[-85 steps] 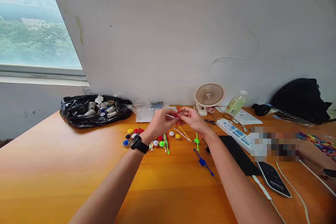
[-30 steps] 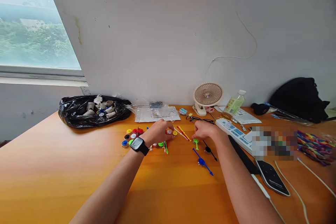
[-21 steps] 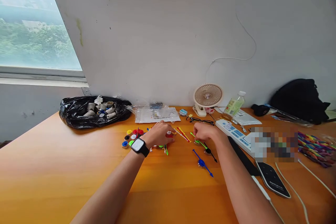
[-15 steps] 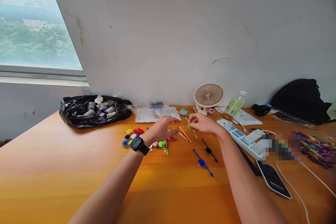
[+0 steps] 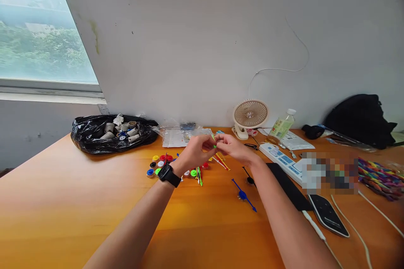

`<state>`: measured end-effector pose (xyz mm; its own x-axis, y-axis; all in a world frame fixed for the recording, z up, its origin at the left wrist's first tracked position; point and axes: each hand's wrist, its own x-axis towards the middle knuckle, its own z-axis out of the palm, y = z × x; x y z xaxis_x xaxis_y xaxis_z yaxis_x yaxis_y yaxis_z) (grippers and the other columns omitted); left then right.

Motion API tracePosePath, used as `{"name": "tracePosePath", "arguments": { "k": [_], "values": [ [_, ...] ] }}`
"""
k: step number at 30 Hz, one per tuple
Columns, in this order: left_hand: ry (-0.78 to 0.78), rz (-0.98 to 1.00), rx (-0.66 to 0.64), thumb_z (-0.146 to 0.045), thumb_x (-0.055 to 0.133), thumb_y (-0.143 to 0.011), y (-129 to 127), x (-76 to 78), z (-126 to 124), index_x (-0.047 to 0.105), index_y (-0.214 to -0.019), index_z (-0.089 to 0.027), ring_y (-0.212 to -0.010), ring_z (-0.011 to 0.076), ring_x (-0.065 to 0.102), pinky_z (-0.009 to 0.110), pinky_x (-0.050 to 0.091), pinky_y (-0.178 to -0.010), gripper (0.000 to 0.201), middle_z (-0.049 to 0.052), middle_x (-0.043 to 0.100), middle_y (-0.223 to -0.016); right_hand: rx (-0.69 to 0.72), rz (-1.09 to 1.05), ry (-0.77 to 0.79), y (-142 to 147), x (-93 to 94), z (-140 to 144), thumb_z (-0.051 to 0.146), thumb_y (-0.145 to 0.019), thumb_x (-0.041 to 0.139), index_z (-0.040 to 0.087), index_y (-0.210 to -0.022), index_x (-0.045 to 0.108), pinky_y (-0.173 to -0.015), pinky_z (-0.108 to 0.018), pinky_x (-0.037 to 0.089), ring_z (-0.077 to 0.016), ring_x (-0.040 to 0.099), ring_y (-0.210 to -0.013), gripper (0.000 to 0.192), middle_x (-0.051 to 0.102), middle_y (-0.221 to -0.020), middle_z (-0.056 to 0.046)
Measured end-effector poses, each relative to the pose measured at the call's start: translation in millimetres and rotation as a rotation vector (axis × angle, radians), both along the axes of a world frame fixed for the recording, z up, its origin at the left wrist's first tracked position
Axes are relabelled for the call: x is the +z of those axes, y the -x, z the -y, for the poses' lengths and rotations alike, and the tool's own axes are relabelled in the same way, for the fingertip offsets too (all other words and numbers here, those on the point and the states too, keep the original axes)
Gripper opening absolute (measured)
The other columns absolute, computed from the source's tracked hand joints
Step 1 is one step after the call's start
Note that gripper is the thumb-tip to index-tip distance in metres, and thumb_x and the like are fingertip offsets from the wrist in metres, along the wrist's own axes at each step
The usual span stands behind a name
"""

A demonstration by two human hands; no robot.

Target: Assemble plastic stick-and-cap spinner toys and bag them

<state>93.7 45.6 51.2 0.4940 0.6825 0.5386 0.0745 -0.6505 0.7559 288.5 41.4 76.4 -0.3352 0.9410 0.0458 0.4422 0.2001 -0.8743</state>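
My left hand (image 5: 198, 151), with a black watch (image 5: 168, 174) at the wrist, and my right hand (image 5: 232, 149) meet fingertip to fingertip over the table. Between them is a green spinner arrow (image 5: 215, 146), pinched by both and mostly covered by fingers. Below the left hand lie several coloured round pieces, among them a blue one (image 5: 150, 172) and a green one (image 5: 193, 173), partly hidden by the wrist. Loose arrows in red and yellow (image 5: 222, 162) lie under the hands. A blue arrow spinner (image 5: 242, 195) and a black one (image 5: 249, 180) rest nearer to me.
A black plastic bag (image 5: 94, 141) with cardboard rolls lies at the back left. Along the wall stand a small fan (image 5: 250, 112) and a bottle (image 5: 284, 125). On the right are a power strip (image 5: 280, 159), cables, a black-faced device (image 5: 328, 215) and colourful cords (image 5: 381, 178).
My right hand has moved left with the green spinner arrow to meet my left hand. The left fingers, apart before, have closed in on the piece.
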Motion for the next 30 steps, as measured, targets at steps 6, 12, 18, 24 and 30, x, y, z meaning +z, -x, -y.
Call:
{"name": "tracePosePath", "arguments": {
  "k": [6, 12, 18, 24, 30],
  "values": [
    [-0.008, -0.199, 0.075, -0.022, 0.075, -0.08, -5, -15.9, 0, 0.067, -0.084, -0.017, -0.077, 0.0176, 0.07, 0.027, 0.055, -0.072, 0.01, 0.004, 0.073, -0.081, -0.165, 0.48, -0.076, -12, -16.3, -11, 0.023, -0.09, 0.05, 0.017, -0.091, 0.059, -0.06, -0.025, 0.03, -0.0145, 0.047, -0.066, 0.011, 0.055, -0.074, 0.001],
    [-0.092, -0.512, 0.018, -0.025, 0.075, -0.081, -15, -28.5, 9, 0.08, -0.096, -0.022, -0.083, 0.023, 0.069, 0.031, 0.051, -0.075, 0.016, 0.006, 0.076, -0.086, -0.121, 0.634, 0.036, -20, -22.7, -9, 0.018, -0.083, 0.062, 0.017, -0.093, 0.068, -0.063, -0.026, 0.036, -0.0175, 0.058, -0.071, 0.012, 0.067, -0.08, -0.003],
    [-0.149, -0.605, 0.087, -0.028, 0.081, -0.076, -5, -30.9, 3, 0.079, -0.088, -0.022, -0.096, 0.0268, 0.068, 0.032, 0.051, -0.083, 0.014, 0.009, 0.075, -0.097, -0.147, 0.745, 0.108, -59, -1.2, -4, 0.029, -0.076, 0.076, 0.019, -0.086, 0.069, -0.062, -0.027, 0.04, -0.0196, 0.061, -0.075, 0.016, 0.07, -0.086, -0.005],
    [-0.219, -0.591, 0.09, -0.039, 0.082, -0.079, 4, -28.6, 0, 0.077, -0.102, -0.023, -0.111, 0.0304, 0.065, 0.035, 0.048, -0.095, 0.028, 0.01, 0.075, -0.104, -0.055, 0.757, 0.479, -107, 10.9, 12, 0.045, -0.061, 0.087, 0.018, -0.077, 0.071, -0.052, -0.026, 0.04, -0.0145, 0.054, -0.057, 0.035, 0.065, -0.066, -0.002],
    [-0.152, -0.644, 0.109, -0.032, 0.076, -0.084, 7, -30.8, -2, 0.077, -0.101, -0.025, -0.1, 0.0262, 0.07, 0.031, 0.051, -0.085, 0.018, 0.006, 0.076, -0.101, -0.024, 0.682, 0.692, -108, -4.1, 11, 0.037, -0.048, 0.092, 0.018, -0.068, 0.067, -0.052, -0.023, 0.042, -0.0143, 0.06, -0.055, 0.038, 0.069, -0.063, -0.004]
  ]
}}
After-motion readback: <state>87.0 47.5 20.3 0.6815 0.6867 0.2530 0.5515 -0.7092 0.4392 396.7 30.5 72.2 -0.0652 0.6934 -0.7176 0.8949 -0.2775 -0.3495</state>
